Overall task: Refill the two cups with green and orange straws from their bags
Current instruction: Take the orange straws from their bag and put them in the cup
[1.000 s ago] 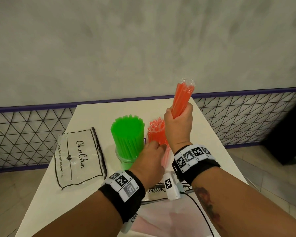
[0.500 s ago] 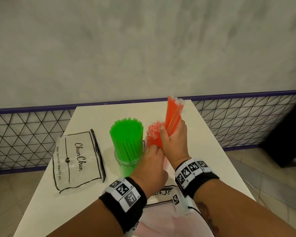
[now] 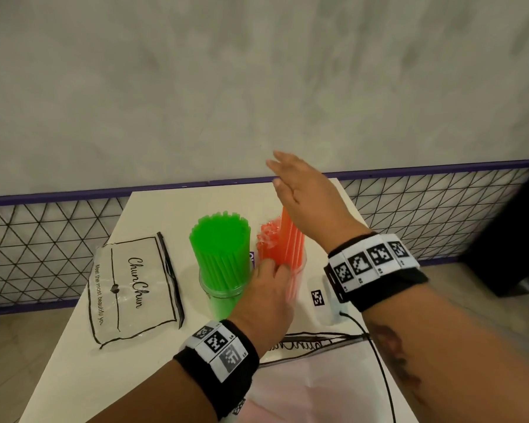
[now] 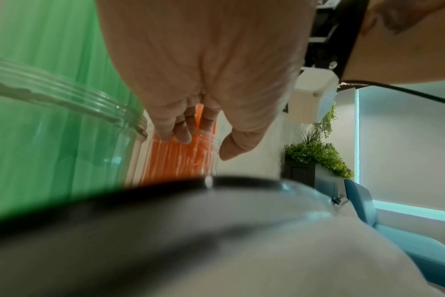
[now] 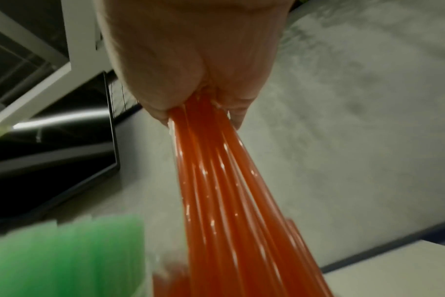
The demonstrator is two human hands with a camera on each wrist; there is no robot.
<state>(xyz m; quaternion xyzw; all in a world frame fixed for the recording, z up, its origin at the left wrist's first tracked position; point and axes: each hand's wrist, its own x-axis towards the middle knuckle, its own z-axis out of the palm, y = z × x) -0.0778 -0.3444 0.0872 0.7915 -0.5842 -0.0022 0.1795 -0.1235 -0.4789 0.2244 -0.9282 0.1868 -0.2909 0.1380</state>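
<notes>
Orange straws [image 3: 287, 245] stand in a clear cup on the white table [image 3: 165, 209], some taller than the rest. My right hand [image 3: 303, 193] lies flat on top of the tall ones with its fingers straight; in the right wrist view the orange straws [image 5: 216, 191] run out from under the palm [image 5: 191, 50]. My left hand [image 3: 269, 276] curls round the orange cup at its rim, and its fingers [image 4: 181, 128] touch the cup [image 4: 175, 158]. Just to the left, green straws [image 3: 220, 239] fill their own clear cup [image 3: 223, 291].
A flat clear "ChunChun" bag [image 3: 132, 288] lies left of the green cup. A second bag [image 3: 318, 377] lies under my forearms near the front edge. A black cable [image 3: 379, 361] crosses it. A wire-mesh fence [image 3: 43, 245] runs behind the table.
My right hand lowered the orange bundle into the cup, let go of its grip and now rests flat on the straw tops. The left hand stayed at the orange cup.
</notes>
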